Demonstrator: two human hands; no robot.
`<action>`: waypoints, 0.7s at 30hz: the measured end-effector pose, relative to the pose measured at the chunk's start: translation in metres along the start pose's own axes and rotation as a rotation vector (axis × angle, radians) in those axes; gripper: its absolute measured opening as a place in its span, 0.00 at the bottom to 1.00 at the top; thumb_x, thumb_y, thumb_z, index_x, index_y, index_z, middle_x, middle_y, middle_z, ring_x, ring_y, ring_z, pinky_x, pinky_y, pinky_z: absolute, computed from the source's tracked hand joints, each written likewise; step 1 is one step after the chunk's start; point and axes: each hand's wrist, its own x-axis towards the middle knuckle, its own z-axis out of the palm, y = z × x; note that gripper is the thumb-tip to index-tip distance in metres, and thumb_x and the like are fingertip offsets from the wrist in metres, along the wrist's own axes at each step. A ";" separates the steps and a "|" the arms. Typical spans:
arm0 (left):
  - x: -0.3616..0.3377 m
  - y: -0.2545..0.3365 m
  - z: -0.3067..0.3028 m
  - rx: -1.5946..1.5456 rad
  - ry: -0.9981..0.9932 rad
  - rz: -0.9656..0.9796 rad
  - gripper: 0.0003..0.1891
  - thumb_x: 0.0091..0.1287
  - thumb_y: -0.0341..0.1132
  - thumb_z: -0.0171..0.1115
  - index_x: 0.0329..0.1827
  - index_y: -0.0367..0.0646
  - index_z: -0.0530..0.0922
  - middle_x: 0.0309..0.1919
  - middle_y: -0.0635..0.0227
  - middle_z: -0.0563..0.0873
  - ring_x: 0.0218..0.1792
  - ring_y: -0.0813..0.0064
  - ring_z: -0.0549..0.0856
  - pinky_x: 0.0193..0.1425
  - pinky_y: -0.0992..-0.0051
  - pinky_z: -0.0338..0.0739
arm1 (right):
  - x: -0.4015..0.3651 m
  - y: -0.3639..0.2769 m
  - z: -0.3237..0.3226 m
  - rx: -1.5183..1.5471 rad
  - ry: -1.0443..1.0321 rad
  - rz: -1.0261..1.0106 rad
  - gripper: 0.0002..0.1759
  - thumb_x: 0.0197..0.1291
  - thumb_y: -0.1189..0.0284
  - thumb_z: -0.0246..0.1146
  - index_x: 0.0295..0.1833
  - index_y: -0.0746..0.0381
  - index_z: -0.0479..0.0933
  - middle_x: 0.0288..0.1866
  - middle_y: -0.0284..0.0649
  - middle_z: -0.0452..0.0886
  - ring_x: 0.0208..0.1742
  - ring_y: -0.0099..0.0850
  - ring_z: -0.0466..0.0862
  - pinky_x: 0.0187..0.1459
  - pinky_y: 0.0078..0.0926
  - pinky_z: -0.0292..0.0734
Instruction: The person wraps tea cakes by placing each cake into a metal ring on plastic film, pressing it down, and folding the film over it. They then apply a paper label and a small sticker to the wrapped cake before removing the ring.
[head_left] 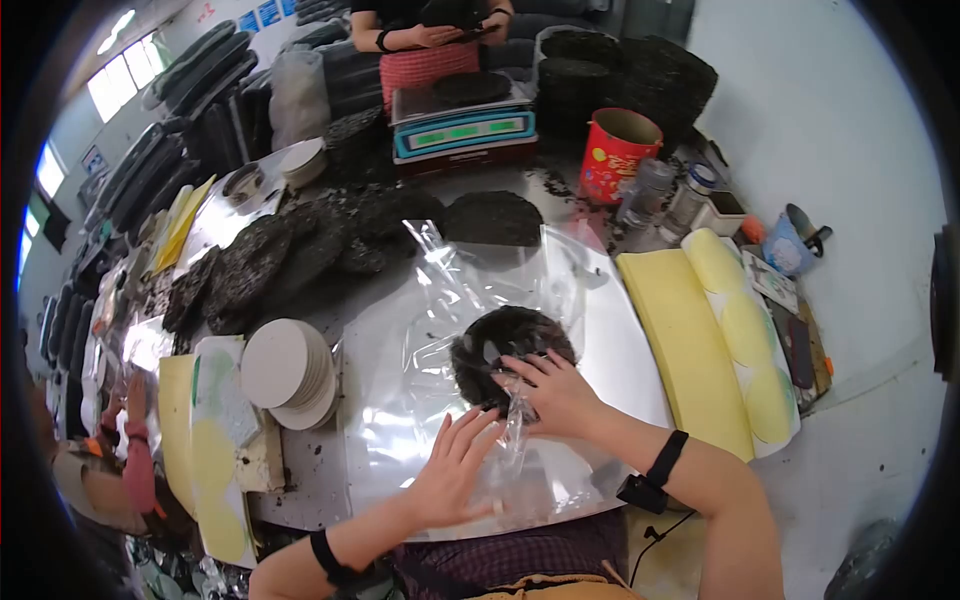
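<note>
A dark round pressed cake [510, 345] lies on a sheet of clear plastic film [450, 300] spread over a shiny metal table [620, 350]. My right hand [555, 395] rests on the near edge of the cake and pinches a gathered fold of the film. My left hand [455, 475] lies flat with fingers spread on the film just below the cake.
A stack of round cardboard discs [290, 370] sits to the left, with several dark cakes [270, 260] behind it. Yellow paper stacks [720, 340] lie to the right. A scale [462, 125], a red tin [618, 152] and another person [430, 40] are at the far side.
</note>
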 end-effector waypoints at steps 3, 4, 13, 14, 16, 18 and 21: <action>-0.046 -0.015 0.008 0.024 0.136 -0.167 0.28 0.56 0.45 0.73 0.58 0.45 0.77 0.63 0.57 0.74 0.71 0.53 0.67 0.77 0.39 0.51 | 0.001 -0.008 0.006 -0.112 -0.052 0.038 0.46 0.50 0.35 0.66 0.70 0.52 0.72 0.75 0.43 0.67 0.72 0.52 0.68 0.74 0.58 0.56; -0.041 -0.021 -0.011 0.115 0.124 -0.147 0.23 0.56 0.44 0.73 0.53 0.47 0.80 0.61 0.60 0.76 0.71 0.55 0.68 0.76 0.40 0.52 | 0.004 -0.007 0.004 -0.105 -0.081 0.046 0.46 0.51 0.35 0.64 0.70 0.52 0.73 0.75 0.43 0.67 0.73 0.54 0.67 0.74 0.59 0.56; -0.025 -0.020 0.090 -0.179 -0.210 -0.343 0.54 0.51 0.48 0.78 0.75 0.31 0.55 0.73 0.36 0.59 0.74 0.35 0.58 0.79 0.49 0.52 | 0.011 -0.003 0.000 0.442 -0.073 0.167 0.33 0.66 0.37 0.52 0.50 0.56 0.82 0.53 0.44 0.83 0.59 0.45 0.79 0.71 0.53 0.58; -0.024 -0.063 0.112 -0.237 0.045 -0.433 0.62 0.48 0.46 0.79 0.77 0.27 0.45 0.74 0.37 0.57 0.76 0.41 0.57 0.80 0.56 0.52 | 0.013 0.001 0.007 0.407 -0.159 0.212 0.31 0.66 0.40 0.52 0.42 0.56 0.84 0.41 0.41 0.84 0.50 0.43 0.82 0.67 0.48 0.62; 0.017 -0.103 0.107 -0.703 0.237 -0.601 0.69 0.46 0.43 0.82 0.78 0.28 0.36 0.74 0.39 0.55 0.75 0.52 0.60 0.80 0.66 0.52 | 0.017 -0.008 0.017 0.289 -0.150 0.265 0.26 0.64 0.46 0.57 0.25 0.54 0.85 0.17 0.35 0.80 0.32 0.38 0.83 0.55 0.37 0.69; 0.065 -0.070 0.041 -0.527 0.693 -0.346 0.59 0.54 0.36 0.77 0.78 0.30 0.39 0.73 0.45 0.59 0.73 0.55 0.65 0.76 0.67 0.61 | 0.021 -0.012 0.025 0.111 -0.200 0.253 0.25 0.62 0.48 0.58 0.25 0.55 0.85 0.17 0.36 0.81 0.31 0.38 0.83 0.54 0.36 0.69; 0.094 -0.052 0.034 -0.245 0.557 -0.250 0.40 0.57 0.30 0.70 0.71 0.33 0.58 0.62 0.51 0.74 0.65 0.55 0.75 0.69 0.64 0.70 | 0.023 -0.019 0.018 -0.080 -0.225 0.239 0.21 0.59 0.53 0.61 0.25 0.57 0.85 0.20 0.39 0.82 0.30 0.38 0.83 0.50 0.35 0.69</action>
